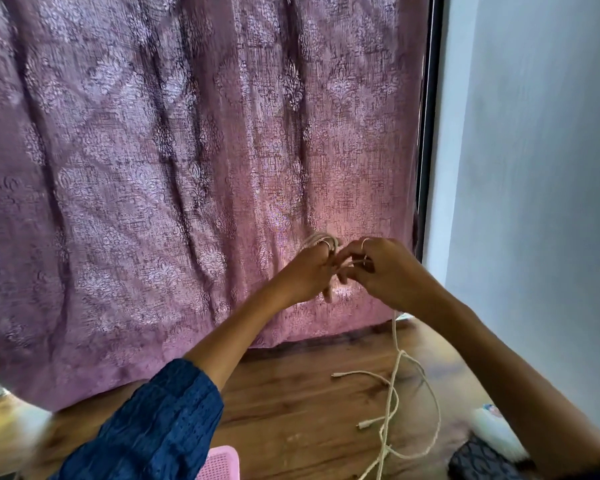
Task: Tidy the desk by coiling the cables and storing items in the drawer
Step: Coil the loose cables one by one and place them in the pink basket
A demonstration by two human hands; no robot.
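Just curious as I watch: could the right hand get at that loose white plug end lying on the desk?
Probably yes, but not at once: the right hand is busy pinching the cable with the left hand. The plug end lies uncovered on the desk below.

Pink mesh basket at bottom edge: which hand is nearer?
Left. The left hand is up and right of the pink mesh basket; the right hand is farther right. Both hold the white cable.

We noted the worktop (291, 403) was wood-grain with a slight sheen. The curtain (174, 161) was woven cloth, coarse, with a shiny damask pattern. The cable (395, 393) looked braided and matt. The sleeve (160, 424) was crinkled, perforated fabric. The pink basket (219, 464) was plastic mesh.
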